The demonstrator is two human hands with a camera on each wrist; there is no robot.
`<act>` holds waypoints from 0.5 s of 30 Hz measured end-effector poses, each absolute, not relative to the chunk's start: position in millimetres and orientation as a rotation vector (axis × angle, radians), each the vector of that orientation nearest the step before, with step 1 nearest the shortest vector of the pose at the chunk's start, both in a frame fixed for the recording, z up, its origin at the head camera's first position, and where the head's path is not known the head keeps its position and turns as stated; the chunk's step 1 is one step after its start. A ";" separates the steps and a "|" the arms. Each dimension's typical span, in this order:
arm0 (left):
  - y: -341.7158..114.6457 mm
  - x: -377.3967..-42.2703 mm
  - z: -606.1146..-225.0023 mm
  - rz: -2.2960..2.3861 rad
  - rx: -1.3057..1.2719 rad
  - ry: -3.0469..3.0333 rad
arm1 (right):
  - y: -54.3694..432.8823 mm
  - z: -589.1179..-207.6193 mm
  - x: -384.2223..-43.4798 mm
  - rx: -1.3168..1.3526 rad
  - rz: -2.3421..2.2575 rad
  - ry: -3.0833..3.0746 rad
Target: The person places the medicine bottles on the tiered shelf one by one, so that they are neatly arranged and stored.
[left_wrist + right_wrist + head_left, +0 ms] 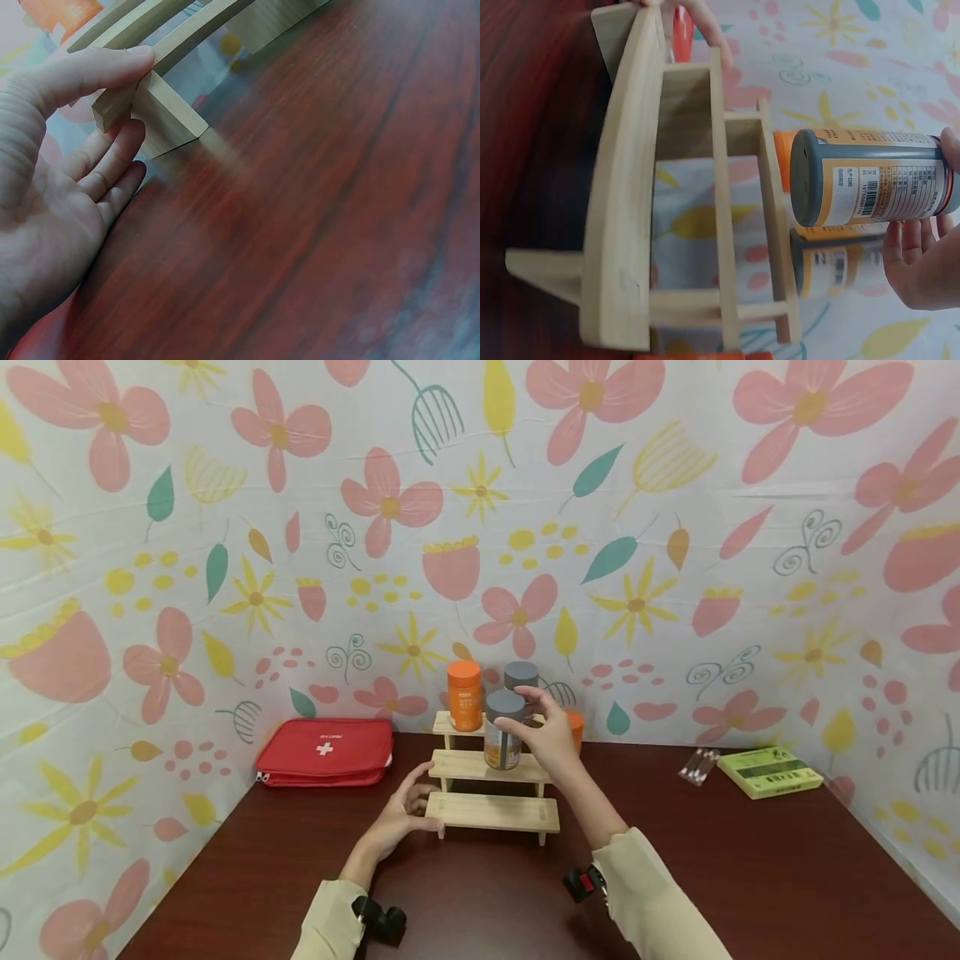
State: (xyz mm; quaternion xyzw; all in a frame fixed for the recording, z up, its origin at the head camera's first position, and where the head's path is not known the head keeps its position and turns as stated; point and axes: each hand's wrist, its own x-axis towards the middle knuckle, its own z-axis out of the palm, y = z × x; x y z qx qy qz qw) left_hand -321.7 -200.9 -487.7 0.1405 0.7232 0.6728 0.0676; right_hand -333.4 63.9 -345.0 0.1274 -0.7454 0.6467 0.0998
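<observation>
1. Right hand point(551, 735) pinches gray-lidded jar point(501, 752) near its lid, thumb on 1 side, fingers on the other; grip sits high, probably so the base stays free.
2. Jar is upright, in front of top tier, over middle tier of the 3-tier wooden rack point(492, 811); looks lifted, contact unclear.
3. Left hand point(399, 817) is partly spread, thumb and fingers loosely gripping rack's left end, likely steadying it.
4. Orange jar point(465, 697) stands on top tier's left end, apparently leaving lower tiers reachable.
</observation>
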 end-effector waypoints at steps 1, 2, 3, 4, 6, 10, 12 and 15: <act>-200.8 -321.6 -487.9 2.027 0.417 2.181 | 60.9 -346.3 -333.3 0.380 1.908 -2.204; -200.8 -321.5 -488.1 2.029 0.413 2.181 | 57.8 -347.8 -333.5 0.383 1.908 -2.205; -200.8 -321.4 -488.1 2.031 0.409 2.180 | 54.9 -349.2 -333.5 0.386 1.906 -2.206; -200.9 -321.3 -488.2 2.031 0.408 2.180 | 52.3 -350.8 -333.9 0.385 1.908 -2.207; -200.9 -321.1 -488.2 2.030 0.409 2.179 | 47.1 -353.5 -334.3 0.379 1.923 -2.205; -201.3 -321.7 -488.1 2.025 0.430 2.183 | 38.4 -359.2 -335.9 0.356 1.961 -2.190; -201.6 -321.9 -488.3 2.021 0.445 2.183 | 34.5 -362.4 -336.5 0.342 1.971 -2.184; -202.0 -321.6 -488.5 2.020 0.436 2.180 | 28.4 -366.1 -337.6 0.325 1.983 -2.172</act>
